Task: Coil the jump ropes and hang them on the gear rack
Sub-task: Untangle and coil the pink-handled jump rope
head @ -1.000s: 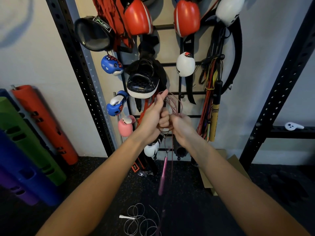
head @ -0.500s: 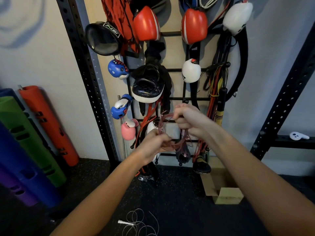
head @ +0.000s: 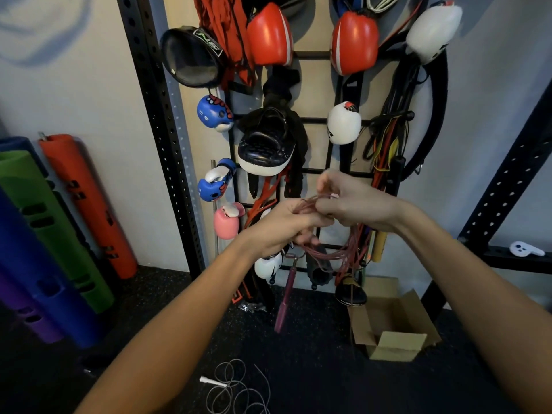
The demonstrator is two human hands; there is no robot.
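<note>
While gripping pink jump rope (head: 327,256) in left hand (head: 279,230), fingers curled round loops, frame centre before gear rack (head: 313,119) | pinches strands with right hand (head: 357,204) | likely light, limp, springy | best held where loops cross

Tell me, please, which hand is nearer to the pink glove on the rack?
Left. The left hand sits just right of the pink glove; the right hand is farther right, beyond the left. Both hold the rope.
</note>
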